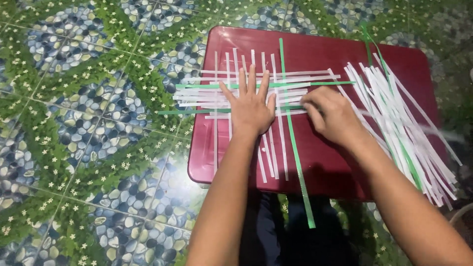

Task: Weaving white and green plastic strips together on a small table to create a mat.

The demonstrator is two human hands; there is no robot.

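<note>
Pressing flat on the half-woven mat (246,96), the left hand (252,109) grips nothing; right hand (331,114) pinches a strip (295,106); many loose strips (394,113) remain unwoven.

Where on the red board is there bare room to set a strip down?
Bare red shows along the board's far edge and near its front-left corner, left of the woven strips. Crowded: the middle under the left hand and right hand, and the right side under the loose strip pile.
</note>
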